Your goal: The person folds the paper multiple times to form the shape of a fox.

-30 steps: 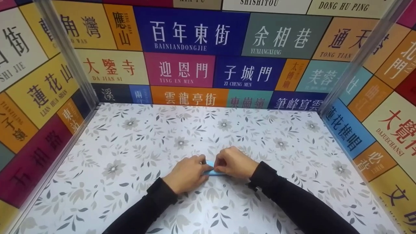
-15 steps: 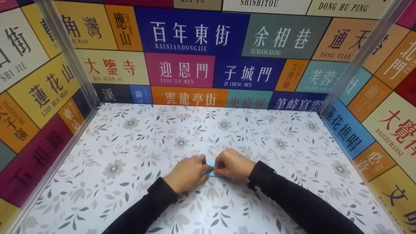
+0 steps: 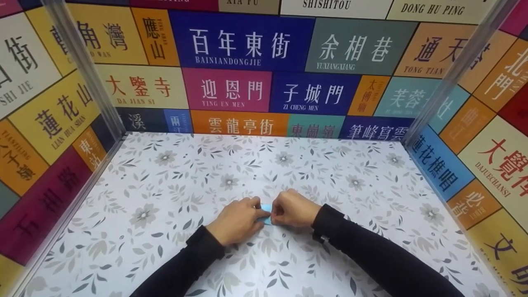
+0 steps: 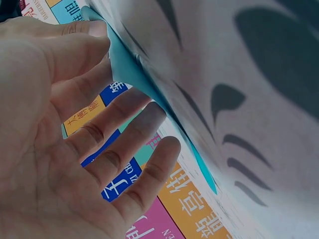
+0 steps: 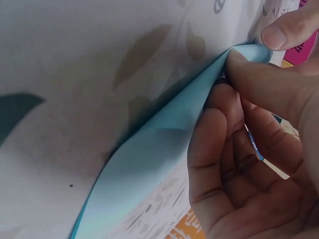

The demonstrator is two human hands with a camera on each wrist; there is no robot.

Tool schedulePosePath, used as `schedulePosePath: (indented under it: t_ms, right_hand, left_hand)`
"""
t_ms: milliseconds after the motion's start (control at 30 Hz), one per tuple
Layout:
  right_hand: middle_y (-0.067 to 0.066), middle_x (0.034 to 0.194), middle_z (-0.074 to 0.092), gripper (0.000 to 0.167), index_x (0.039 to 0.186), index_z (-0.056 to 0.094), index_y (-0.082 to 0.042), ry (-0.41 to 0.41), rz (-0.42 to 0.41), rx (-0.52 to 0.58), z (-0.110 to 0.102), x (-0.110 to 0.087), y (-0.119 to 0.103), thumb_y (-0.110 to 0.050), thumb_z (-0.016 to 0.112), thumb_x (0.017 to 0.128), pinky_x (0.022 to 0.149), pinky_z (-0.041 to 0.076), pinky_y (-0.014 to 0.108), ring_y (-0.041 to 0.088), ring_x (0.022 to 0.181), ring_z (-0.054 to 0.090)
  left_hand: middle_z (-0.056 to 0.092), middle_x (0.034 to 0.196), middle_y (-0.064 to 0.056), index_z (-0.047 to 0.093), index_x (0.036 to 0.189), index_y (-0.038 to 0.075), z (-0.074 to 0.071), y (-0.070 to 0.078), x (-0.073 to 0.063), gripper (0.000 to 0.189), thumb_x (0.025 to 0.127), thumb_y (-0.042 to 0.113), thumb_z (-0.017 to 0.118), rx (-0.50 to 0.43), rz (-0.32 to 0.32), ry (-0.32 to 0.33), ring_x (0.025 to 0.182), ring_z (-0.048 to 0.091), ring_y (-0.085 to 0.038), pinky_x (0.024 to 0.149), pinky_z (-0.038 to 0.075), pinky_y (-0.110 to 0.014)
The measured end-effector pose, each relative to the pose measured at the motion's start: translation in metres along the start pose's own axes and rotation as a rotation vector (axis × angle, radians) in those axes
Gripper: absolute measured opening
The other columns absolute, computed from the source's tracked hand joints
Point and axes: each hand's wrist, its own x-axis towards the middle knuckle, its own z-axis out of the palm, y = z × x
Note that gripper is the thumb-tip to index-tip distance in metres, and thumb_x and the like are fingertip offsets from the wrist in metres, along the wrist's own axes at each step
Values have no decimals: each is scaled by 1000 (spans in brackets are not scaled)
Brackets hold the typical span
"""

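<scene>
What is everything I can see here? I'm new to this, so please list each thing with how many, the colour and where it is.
Paper: one, light blue, on the tabletop between the hands
Tabletop: one, white with grey flowers and leaves, beneath everything
Walls: three, many-coloured blocks of printed lettering, at left, back and right
Corner strips: two, greyish, at the back left and back right corners
Sleeves: two, black, reaching in from the bottom edge
Wristbands: two, black, one at each wrist
Left hand: one, bare, touching the paper's left end
Right hand: one, bare, pinching the paper
</scene>
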Motion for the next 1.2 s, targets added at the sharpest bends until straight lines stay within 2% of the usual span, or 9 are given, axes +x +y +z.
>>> schedulePosePath:
  t_ms: [167,433,700,867,1033,1200]
  right_hand:
    - [4,77,85,7,87,89,-7,-7,21,-4,-1,-2,1,-3,94,89,64,57,16,-4,63,62]
    - [4,79,85,9,87,88,-7,18,0,-48,2,1,-1,0,93,89,67,59,18,2,66,68]
    - [4,75,83,10,85,87,-6,29,-23,-32,7,-1,-1,-2,95,90,63,53,16,-2,64,60]
    - [4,77,84,10,86,87,-7,33,-23,-34,8,-2,-2,-1,95,90,65,55,17,-1,65,64]
    - [3,77,84,11,85,87,-7,47,-48,-61,4,-3,-2,0,95,87,66,58,19,3,66,68]
    - [3,76,83,11,85,87,-7,44,-53,-61,4,-3,-1,1,94,87,65,57,17,3,66,68]
  left_hand:
    - [75,120,-7,88,135,21,0,1,0,29,108,26,81,-2,11,7,97,71,-25,78,64,-41]
    - [75,119,-6,88,134,20,-2,0,0,29,107,28,82,41,12,18,96,70,-25,78,62,-42]
    - [79,116,-6,89,130,23,-4,2,-1,25,107,29,82,82,30,17,97,77,-27,79,58,-45]
    - [82,123,-4,89,131,25,-6,3,-2,24,110,32,80,72,47,-5,108,80,-26,86,61,-46]
    - [82,131,-2,91,122,24,-7,6,-1,20,111,33,77,79,74,15,116,77,-25,90,60,-47]
    - [85,125,2,91,112,22,-5,7,1,16,110,30,77,101,109,39,112,76,-23,88,58,-43]
